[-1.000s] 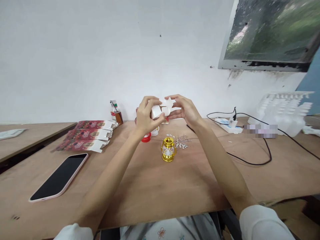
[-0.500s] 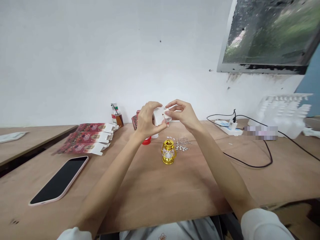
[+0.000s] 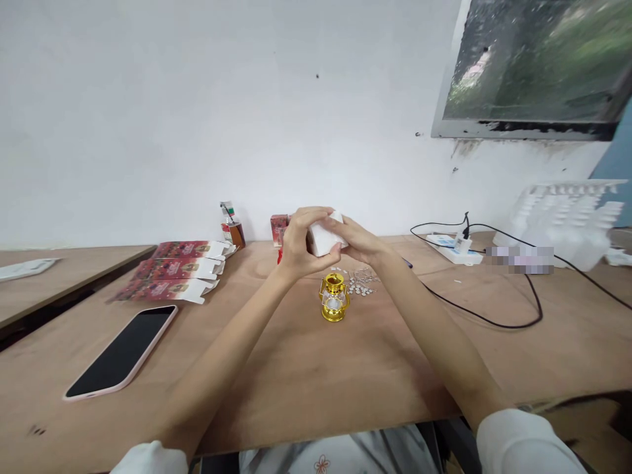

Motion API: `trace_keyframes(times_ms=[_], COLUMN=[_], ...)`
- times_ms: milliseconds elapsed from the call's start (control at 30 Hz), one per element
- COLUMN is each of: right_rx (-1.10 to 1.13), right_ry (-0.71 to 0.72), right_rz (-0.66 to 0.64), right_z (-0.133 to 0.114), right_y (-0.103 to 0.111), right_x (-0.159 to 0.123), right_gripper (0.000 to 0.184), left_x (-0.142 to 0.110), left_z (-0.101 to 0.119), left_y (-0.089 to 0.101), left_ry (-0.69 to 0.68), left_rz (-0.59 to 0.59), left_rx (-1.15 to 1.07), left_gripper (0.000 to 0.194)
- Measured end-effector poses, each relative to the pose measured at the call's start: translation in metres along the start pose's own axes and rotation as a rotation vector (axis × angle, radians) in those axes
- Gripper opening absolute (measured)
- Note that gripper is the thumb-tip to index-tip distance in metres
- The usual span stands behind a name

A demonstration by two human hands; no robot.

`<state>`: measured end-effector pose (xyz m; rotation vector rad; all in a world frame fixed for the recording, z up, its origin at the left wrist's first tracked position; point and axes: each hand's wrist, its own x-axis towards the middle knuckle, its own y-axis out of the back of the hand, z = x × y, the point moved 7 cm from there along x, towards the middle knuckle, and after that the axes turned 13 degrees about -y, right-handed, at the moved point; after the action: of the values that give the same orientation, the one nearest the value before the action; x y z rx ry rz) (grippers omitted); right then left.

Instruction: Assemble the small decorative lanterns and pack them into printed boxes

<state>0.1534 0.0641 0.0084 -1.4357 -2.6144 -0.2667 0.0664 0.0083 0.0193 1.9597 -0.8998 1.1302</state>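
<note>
Both hands are raised above the middle of the table around a small carton, whose plain white end faces me. My left hand wraps its left side, thumb below and fingers over the top. My right hand presses against its right side with the fingers laid along the upper edge. Most of the carton's sides are hidden by the hands. Below them on the table stands a small gold lantern with a clear middle. Just behind it lie several small silvery discs and thin bent wires.
Flat red cartons with white flaps overlap at the left, near a phone. A bottle and a red carton stand by the wall. At the right are a power strip, black cable and white foam trays.
The white flaps between my fingers now form a flat end on the carton. My right hand has moved left and closed in against it; both hands have dropped slightly.
</note>
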Motion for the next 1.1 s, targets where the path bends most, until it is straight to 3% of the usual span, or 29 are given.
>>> trace_keyframes(times_ms=[67, 167, 267, 333, 400, 500, 567, 633, 767, 833, 933, 1033, 1100], right_rx=[0.114, 0.099, -0.237, -0.561, -0.857, -1.094, -1.121, -1.103, -1.041, -1.043, -1.179, -1.343, -1.378], right_ry=[-0.008, 0.066, 0.275, 0.441, 0.56, 0.622, 0.589, 0.531, 0.468, 0.436, 0.271, -0.061, -0.257], right_rz=[-0.008, 0.157, 0.449, 0.582, 0.552, 0.327, 0.197, 0.107, 0.013, 0.019, 0.054, -0.022, -0.104], right_z=[0.005, 0.003, -0.009, -0.017, -0.015, -0.001, 0.008, 0.012, 0.002, -0.007, -0.005, 0.023, 0.044], right_y=[-0.003, 0.002, 0.008, 0.001, -0.016, -0.041, -0.05, -0.055, -0.057, -0.054, -0.044, -0.034, -0.029], right_x=[0.005, 0.008, -0.002, -0.01, -0.013, -0.012, -0.012, -0.012, -0.02, -0.025, -0.027, -0.019, -0.014], right_gripper=[0.046, 0.049, 0.044, 0.042, 0.041, 0.037, 0.036, 0.034, 0.026, 0.025, 0.034, 0.058, 0.069], left_x=[-0.001, -0.004, -0.013, -0.022, -0.03, -0.033, -0.037, -0.043, -0.051, -0.054, -0.05, -0.037, -0.029], left_z=[0.0, -0.019, -0.053, -0.072, -0.083, -0.089, -0.091, -0.094, -0.102, -0.112, -0.124, -0.116, -0.105], left_y=[-0.004, -0.004, 0.0, -0.003, -0.002, 0.011, 0.017, 0.019, 0.021, 0.034, 0.066, 0.083, 0.084], left_ry=[0.029, 0.24, 0.574, 0.78, 0.878, 0.797, 0.739, 0.728, 0.715, 0.713, 0.662, 0.509, 0.468], left_rz=[0.006, 0.043, 0.042, -0.053, -0.155, -0.278, -0.405, -0.534, -0.724, -0.768, -0.627, -0.45, -0.419], left_rx=[-0.048, -0.06, -0.104, -0.273, -0.425, -0.448, -0.356, -0.262, -0.182, -0.015, 0.247, 0.185, 0.111], left_gripper=[0.044, 0.035, 0.031, 0.034, 0.036, 0.062, 0.085, 0.093, 0.066, 0.057, 0.064, 0.062, 0.058])
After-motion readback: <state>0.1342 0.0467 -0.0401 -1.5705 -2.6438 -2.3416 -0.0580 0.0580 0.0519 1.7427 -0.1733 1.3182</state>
